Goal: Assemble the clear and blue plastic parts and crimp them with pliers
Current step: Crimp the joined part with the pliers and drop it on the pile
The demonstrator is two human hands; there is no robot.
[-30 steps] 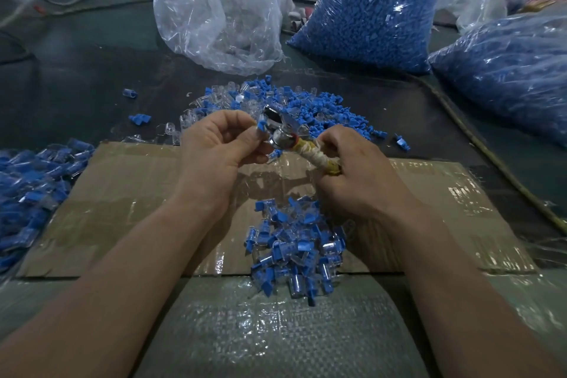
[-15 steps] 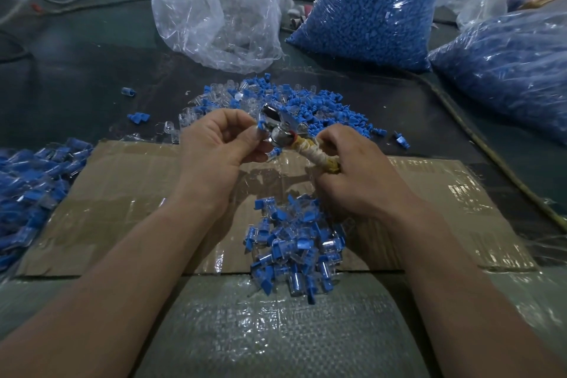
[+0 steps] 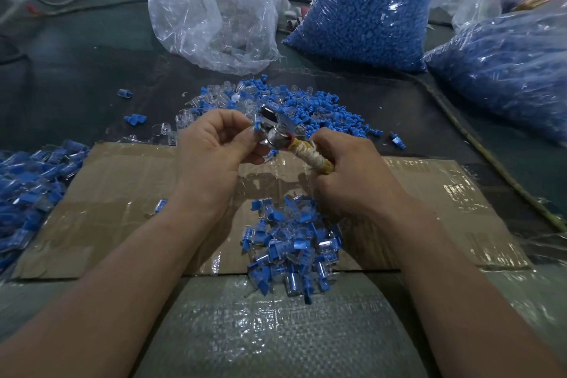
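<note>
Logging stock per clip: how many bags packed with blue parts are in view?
2. The first blue bag stands at the back, right of the clear bag. The second blue bag lies at the right edge, partly cut off. More may sit behind them.

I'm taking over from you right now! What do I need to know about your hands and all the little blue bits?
Left hand pinches one blue part at the head of the pliers.
Right hand grips the pliers' wrapped handle.
Loose clear and blue parts lie beyond the hands.
Done: joined pieces heaped on the cardboard, and a second heap at far left.
Left: finish this one, then the loose pile, likely the blue bag too.
</note>
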